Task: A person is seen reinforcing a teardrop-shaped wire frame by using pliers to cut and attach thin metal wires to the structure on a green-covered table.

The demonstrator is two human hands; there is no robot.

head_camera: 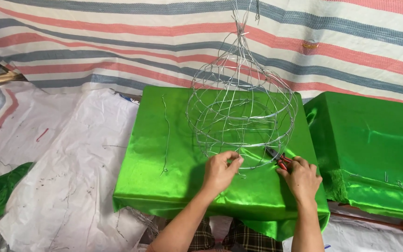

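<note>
A striped tarp (94,42) hangs across the top of the frame, above a green satin-covered counter (173,154) at centre. On it stands a bulbous wire frame (241,112), its hoops and ribs largely formed; the bottom rim looks unfinished. The left hand (220,170) pinches the lower wire; the right hand (302,177) grips red-handled pliers (278,160) at the rim.

Striped tarp (94,42) — second green box (374,144) (right)
</note>
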